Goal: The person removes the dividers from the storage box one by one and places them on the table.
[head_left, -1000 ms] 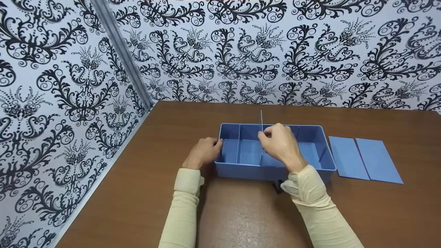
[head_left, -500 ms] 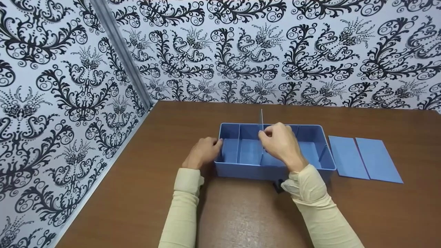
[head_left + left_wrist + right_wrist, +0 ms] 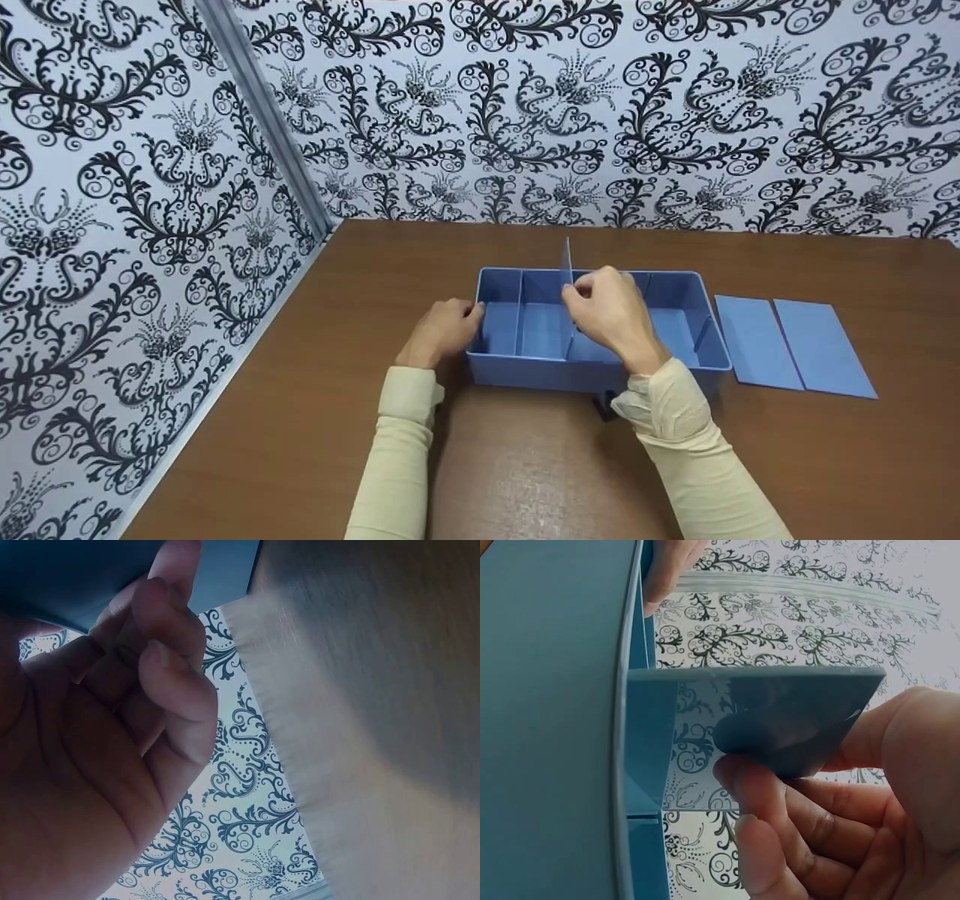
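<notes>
A long blue plastic box [image 3: 540, 375] sits on the wooden table, its inside split by a thin blue divider [image 3: 519, 315] near the left end. My left hand [image 3: 444, 328] grips the box's left wall, thumb at the rim; in the left wrist view its curled fingers [image 3: 176, 682] lie against the blue wall. Between thumb and fingers, my right hand [image 3: 611, 311] pinches a second divider panel [image 3: 566, 259]. That panel stands upright across the box, its far end sticking up above the back rim. The right wrist view shows the panel's glossy face [image 3: 802, 712] close up.
Two flat blue panels, a left one [image 3: 757, 341] and a right one [image 3: 825, 352], lie side by side to the right of the box. A small black object [image 3: 604, 406] shows beneath my right wrist. Patterned walls [image 3: 555, 112] border the table behind and at left.
The pinched divider panel has turned slightly, its upper far corner shifting a little left and more of its face showing. Both hands stay almost where they were.
</notes>
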Demonstrator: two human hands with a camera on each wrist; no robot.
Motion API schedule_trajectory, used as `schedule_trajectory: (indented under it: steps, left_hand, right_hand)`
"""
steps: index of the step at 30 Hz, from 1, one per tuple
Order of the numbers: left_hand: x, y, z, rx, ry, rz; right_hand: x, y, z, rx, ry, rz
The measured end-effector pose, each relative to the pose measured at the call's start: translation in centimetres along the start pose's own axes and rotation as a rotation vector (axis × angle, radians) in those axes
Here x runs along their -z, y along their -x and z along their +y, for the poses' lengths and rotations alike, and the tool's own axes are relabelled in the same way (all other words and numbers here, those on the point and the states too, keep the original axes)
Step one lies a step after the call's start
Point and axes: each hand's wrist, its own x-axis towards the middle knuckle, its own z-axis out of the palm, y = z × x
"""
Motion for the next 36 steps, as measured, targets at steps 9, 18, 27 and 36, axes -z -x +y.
schedule_trajectory:
  steps: [9,18,27,36]
  left_hand:
    - [0.0,0.0,0.1,-0.003,-0.012,0.012]
    - [0.0,0.0,0.1,-0.005,-0.002,0.013]
    - [-0.1,0.0,0.0,-0.014,-0.013,0.017]
    - [0.0,0.0,0.0,-0.018,-0.018,0.016]
  right_hand:
    - [-0.3,0.1,-0.3,-0.057,0.007,0.040]
    - [-0.5,0.2,-0.5,-0.100,-0.006,0.096]
    - [0.0,0.2,-0.5,-0.098,-0.013,0.134]
    - [0.8,0.2,-0.6,-0.097,-0.046,0.140]
